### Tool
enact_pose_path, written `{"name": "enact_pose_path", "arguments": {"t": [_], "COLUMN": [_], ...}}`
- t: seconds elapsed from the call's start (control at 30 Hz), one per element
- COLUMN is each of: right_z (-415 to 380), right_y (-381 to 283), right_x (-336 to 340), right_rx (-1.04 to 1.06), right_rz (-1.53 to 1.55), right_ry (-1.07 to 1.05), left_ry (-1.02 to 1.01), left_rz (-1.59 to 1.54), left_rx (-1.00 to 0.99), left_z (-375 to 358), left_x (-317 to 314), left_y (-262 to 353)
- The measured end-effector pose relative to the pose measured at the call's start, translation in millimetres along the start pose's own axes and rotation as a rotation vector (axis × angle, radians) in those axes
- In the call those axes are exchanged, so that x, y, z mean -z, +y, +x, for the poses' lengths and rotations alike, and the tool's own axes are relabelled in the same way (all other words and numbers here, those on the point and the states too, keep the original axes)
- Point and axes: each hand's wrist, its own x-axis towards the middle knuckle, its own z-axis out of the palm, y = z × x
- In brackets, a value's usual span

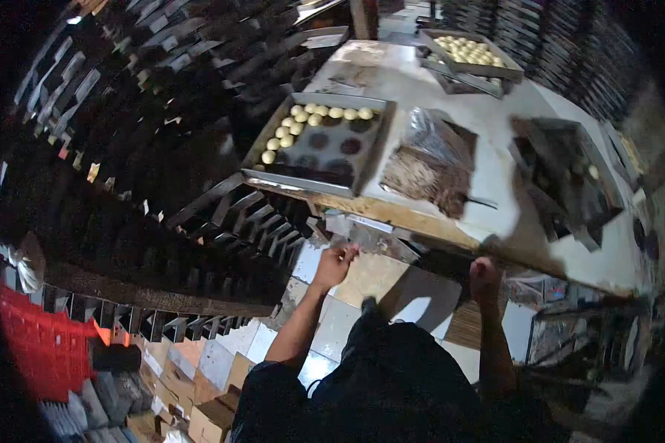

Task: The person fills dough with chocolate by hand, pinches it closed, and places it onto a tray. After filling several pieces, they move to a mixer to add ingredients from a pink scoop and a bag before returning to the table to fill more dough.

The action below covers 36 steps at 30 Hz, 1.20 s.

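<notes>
- White-topped, worn bench point(488, 111) with a rough wooden edge point(406, 218) stands before dark stacks point(569, 44).
- At its left end lies a shallow grey metal tray point(329, 151), pale round dough-like balls point(315, 119) along two sides; probably stiff, best held by opposite rims, the balls soft and easily dented.
- Left hand point(334, 266) and right hand point(486, 279) hang near that edge, fingers curled; whether either grips anything, I cannot tell.

Dim, grainy scene, blackened curved edges, soft blur, pale glare on floor tiles point(338, 325)
</notes>
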Motion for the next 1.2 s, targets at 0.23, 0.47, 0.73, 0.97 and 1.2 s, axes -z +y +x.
{"name": "enact_pose_path", "arguments": {"t": [0.23, 0.47, 0.73, 0.97, 1.2], "right_z": [128.3, 191.8, 255.4, 319.1, 346.7], "right_y": [-78.5, -76.4, -53.0, -76.2, -76.5], "right_x": [-56.6, -65.2, -59.7, -70.8, -17.7], "right_rx": [0.046, 0.304, 0.175, -0.152, 0.496], "right_rz": [0.162, -0.05, 0.125, 0.796, 0.675], "right_ry": [-0.085, -0.009, -0.057, -0.459, -0.339], "left_ry": [0.866, 0.413, 0.58, 0.02, 0.041], "left_rz": [0.527, 1.125, 0.625, 0.102, -0.574], "left_rx": [-0.22, 0.264, 0.021, -0.175, -0.179], "left_z": [154.6, 277.0, 315.3, 278.0, 256.8], "left_x": [159.6, 260.5, 182.3, -30.3, -90.5], "left_y": [1.7, -116.4, -61.4, 213.9, 241.4]}}
